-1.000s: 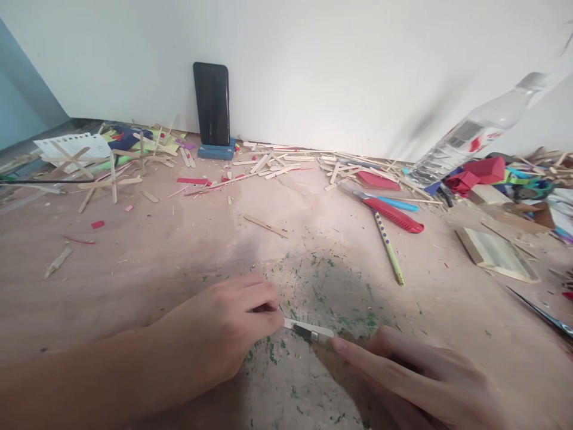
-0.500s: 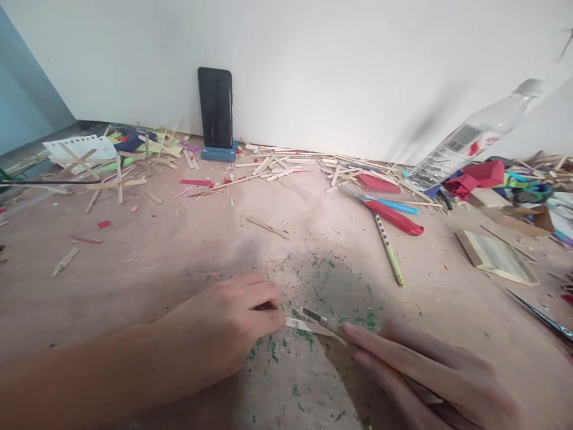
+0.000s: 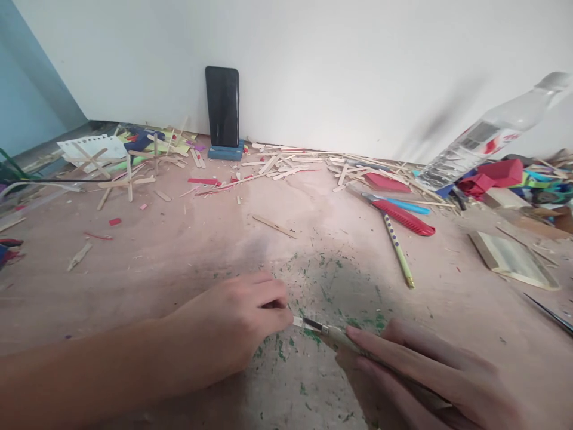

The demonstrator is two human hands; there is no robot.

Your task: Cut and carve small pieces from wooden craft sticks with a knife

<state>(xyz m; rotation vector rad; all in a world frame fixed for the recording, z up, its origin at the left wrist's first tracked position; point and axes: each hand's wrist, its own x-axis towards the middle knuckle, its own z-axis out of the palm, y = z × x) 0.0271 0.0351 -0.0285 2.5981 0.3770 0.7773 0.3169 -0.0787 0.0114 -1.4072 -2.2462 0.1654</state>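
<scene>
My left hand (image 3: 242,319), fingers curled and closed, pinches a thin pale wooden stick (image 3: 297,321) against the table. Only a short length of the stick shows past the fingertips. My right hand (image 3: 421,364) is closed round the pale handle of a craft knife (image 3: 333,333), index finger stretched along it. The knife's short dark blade points left and lies over the stick, just right of my left fingertips. Green paint flecks mark the tabletop (image 3: 277,400) around both hands.
A single stick (image 3: 274,226), a dotted pencil (image 3: 400,251) and a red cutter (image 3: 405,217) lie ahead. A phone (image 3: 222,107) leans on the wall in a blue stand. A plastic bottle (image 3: 492,131) tilts at right, near scissors (image 3: 548,313). Popsicle-stick pieces (image 3: 128,179) stand at left.
My right hand has brought the knife blade down and left onto the stick. My left hand keeps its grip. The whole view has shifted slightly.
</scene>
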